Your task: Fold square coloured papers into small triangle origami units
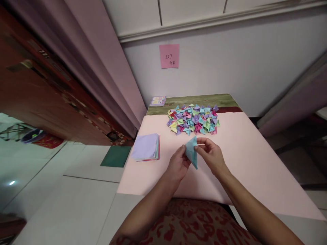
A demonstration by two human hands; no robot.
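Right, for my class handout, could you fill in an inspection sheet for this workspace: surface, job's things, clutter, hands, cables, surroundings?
Surface: pale pink cover; green patterned strip showing at the far end.
Job's things: blue folded paper in hand; pile of folded paper pieces beyond it, many colours; square paper stack to the left, lilac on top.
Clutter: printed item at the far left corner.
Hands: left hand and right hand both gripping the blue paper, above the cover.
Cables: nothing seen.
Surroundings: pink note on the wall; purple curtain at left.

Light-blue folded paper (191, 151), pink tablecloth (240, 156)
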